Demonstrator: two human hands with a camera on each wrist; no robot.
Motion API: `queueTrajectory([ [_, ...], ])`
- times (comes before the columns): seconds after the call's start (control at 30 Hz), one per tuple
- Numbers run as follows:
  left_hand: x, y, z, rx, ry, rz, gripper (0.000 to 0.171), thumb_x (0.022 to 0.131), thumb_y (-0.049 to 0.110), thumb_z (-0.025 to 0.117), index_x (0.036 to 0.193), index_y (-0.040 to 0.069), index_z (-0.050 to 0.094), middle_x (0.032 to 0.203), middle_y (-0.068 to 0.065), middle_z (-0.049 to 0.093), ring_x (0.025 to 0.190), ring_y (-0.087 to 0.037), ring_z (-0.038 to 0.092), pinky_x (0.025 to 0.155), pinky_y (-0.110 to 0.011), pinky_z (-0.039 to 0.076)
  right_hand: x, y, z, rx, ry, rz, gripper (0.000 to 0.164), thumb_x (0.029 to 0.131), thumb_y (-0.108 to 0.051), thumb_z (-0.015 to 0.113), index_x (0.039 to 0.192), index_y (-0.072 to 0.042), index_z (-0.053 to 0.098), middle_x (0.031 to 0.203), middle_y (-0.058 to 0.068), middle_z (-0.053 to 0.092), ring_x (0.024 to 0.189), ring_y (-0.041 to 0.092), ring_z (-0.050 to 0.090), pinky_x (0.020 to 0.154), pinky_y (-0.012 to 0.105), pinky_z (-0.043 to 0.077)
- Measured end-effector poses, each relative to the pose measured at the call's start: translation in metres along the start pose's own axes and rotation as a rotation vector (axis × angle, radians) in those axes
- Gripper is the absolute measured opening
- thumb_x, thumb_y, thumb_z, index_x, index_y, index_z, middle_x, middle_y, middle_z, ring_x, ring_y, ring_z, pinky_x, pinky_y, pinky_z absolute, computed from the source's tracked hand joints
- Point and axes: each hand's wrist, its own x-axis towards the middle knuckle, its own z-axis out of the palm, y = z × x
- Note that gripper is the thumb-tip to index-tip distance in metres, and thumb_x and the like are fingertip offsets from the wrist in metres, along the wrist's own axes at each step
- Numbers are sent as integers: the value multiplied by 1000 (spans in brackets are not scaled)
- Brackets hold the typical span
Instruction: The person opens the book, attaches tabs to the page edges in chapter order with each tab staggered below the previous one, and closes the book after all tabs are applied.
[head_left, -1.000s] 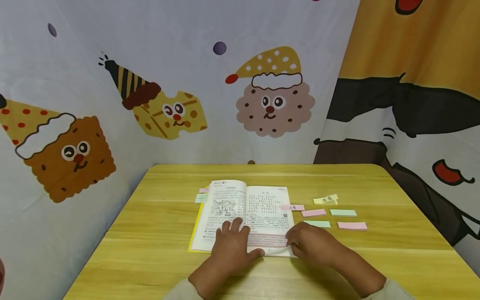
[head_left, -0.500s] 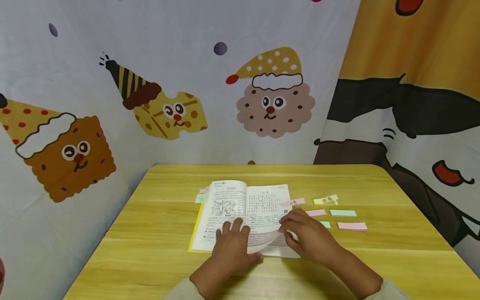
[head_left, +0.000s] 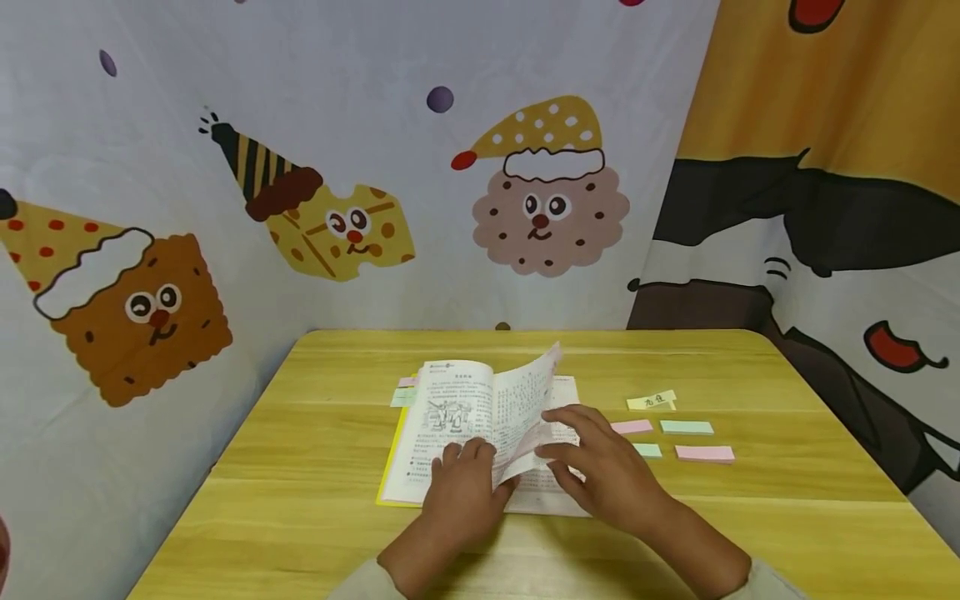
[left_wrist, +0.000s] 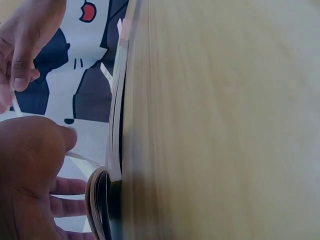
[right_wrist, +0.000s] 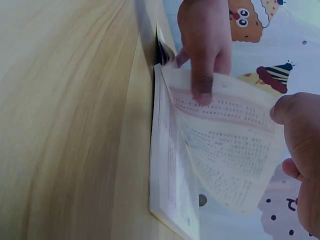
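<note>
An open book (head_left: pixel 453 400) lies on the table, one right-hand page (head_left: pixel 521 408) lifted and curving up toward the left. My left hand (head_left: pixel 461 487) rests across the lower left page near the spine; its thumb (right_wrist: pixel 202 90) lies against the underside of the raised page. My right hand (head_left: pixel 611 467) is at that page's free edge, its fingers spread and their tips touching the paper. In the right wrist view my right hand (right_wrist: pixel 302 145) meets the page edge from the side. A pink tab (head_left: pixel 556 357) shows at the raised page's upper corner.
Right of the book lie a yellow handwritten tab (head_left: pixel 651 401), pink strips (head_left: pixel 705 453) and green strips (head_left: pixel 686 427). Pink and green tabs (head_left: pixel 402 397) stick out from the book's left side. A cartoon-printed cloth (head_left: pixel 450 300) hangs behind the wooden table (head_left: pixel 300 467).
The right hand has moved left and lifted the right page from its lower corner, so it now stands up, its pink tab rising with it. The left thumb has shifted under the page.
</note>
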Motion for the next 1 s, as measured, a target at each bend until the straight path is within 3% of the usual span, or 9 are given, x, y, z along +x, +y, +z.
queueTrajectory([
  [0.1,1,-1,0,-42,40,-13,53,98,45,66,130,3,61,126,-11,65,115,-39,56,93,-57,46,-1,0,0,-22,-1,35,31,95,-19,72,126,-17,70,139,8,56,124,31,53,74,36,57],
  [0.23,2,-2,-3,-85,102,-23,56,98,35,68,137,-2,54,121,-18,67,111,-40,60,93,-53,49,-7,4,2,-48,-51,94,53,81,-11,85,131,-13,66,133,5,58,122,27,56,81,40,58],
  [0.5,-1,-6,-3,-96,183,-88,91,89,21,78,158,0,23,133,-25,55,121,-41,54,91,-48,53,-28,13,13,-49,-311,283,38,84,-20,85,119,-12,71,125,3,64,118,22,59,94,41,54],
  [0.63,-3,-7,-3,-106,225,-95,105,83,16,82,162,4,13,136,-25,48,123,-43,50,85,-47,56,-35,16,17,-7,-389,319,32,87,-20,81,116,-11,71,123,2,65,119,23,59,97,42,52],
  [0.77,-3,-9,-3,-94,241,-106,115,80,13,85,164,7,7,151,-32,30,134,-51,38,83,-49,57,-37,17,18,26,-464,359,30,89,-20,78,117,-12,71,124,1,65,122,25,59,97,45,52],
  [0.87,-2,-11,-4,-25,253,-120,115,79,19,86,164,7,9,161,-34,10,146,-55,17,104,-54,46,-36,17,18,39,-509,383,29,91,-21,77,118,-13,70,125,1,66,123,26,59,97,46,52],
  [0.93,-2,-13,-5,42,262,-125,117,78,25,87,164,7,10,164,-33,-2,150,-55,1,116,-59,26,-36,18,18,40,-524,397,28,91,-21,78,117,-13,70,125,1,66,123,26,59,97,47,52],
  [1.0,-2,-14,-6,98,271,-125,119,77,30,88,164,8,9,164,-31,-11,150,-53,-11,119,-65,9,-35,18,18,38,-533,403,27,91,-22,78,116,-14,71,125,1,66,123,26,59,98,47,51],
])
